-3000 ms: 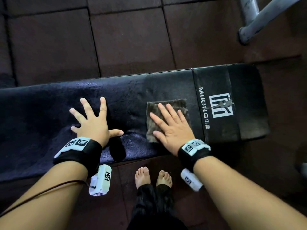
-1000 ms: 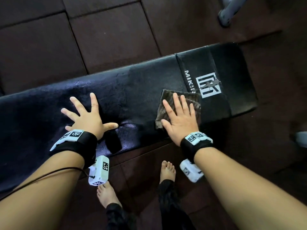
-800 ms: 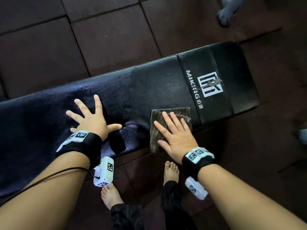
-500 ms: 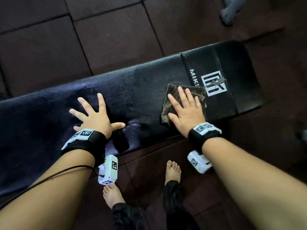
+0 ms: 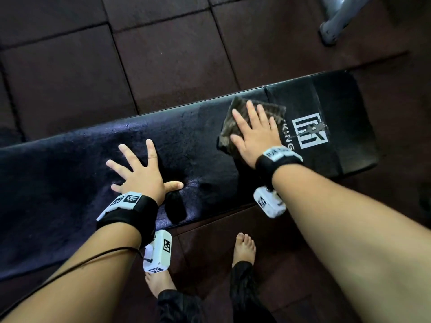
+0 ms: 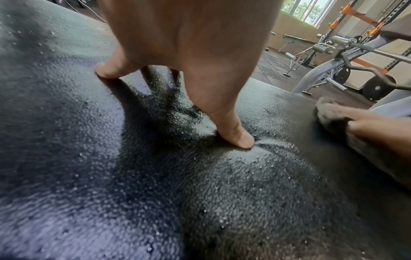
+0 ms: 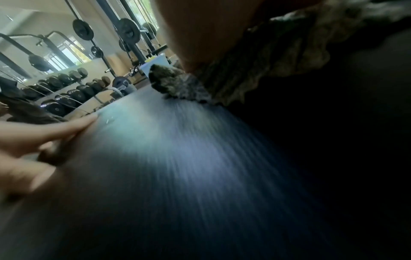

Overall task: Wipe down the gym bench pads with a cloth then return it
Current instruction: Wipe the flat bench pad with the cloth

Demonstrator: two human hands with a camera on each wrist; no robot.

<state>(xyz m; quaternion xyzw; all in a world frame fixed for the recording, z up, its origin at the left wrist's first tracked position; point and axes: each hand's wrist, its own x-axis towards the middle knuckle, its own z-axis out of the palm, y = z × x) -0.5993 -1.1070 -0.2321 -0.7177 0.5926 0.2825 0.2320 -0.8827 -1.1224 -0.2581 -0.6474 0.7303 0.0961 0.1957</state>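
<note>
A long black bench pad point(image 5: 70, 173) runs across the head view, with a white logo point(image 5: 311, 131) near its right end. A folded grey-brown cloth point(image 5: 233, 122) lies on the pad just left of the logo, close to the far edge. My right hand point(image 5: 254, 134) presses flat on the cloth with straight fingers. My left hand point(image 5: 140, 173) rests on the pad's middle with fingers spread, holding nothing. In the left wrist view the thumb point(image 6: 233, 133) dents the damp, beaded pad point(image 6: 155, 193). The right wrist view is blurred and shows the cloth point(image 7: 255, 70) under my palm.
Dark rubber floor tiles point(image 5: 163, 54) surround the bench. A grey metal frame foot point(image 5: 335, 22) stands at the top right. My bare feet point(image 5: 243, 248) are on the floor beside the bench's near edge. Racks, weight plates point(image 7: 82, 28) and dumbbells stand farther off.
My right hand has slid the cloth back and forth across the pad, and over the last half second toward the far edge by the logo. The left hand has stayed planted.
</note>
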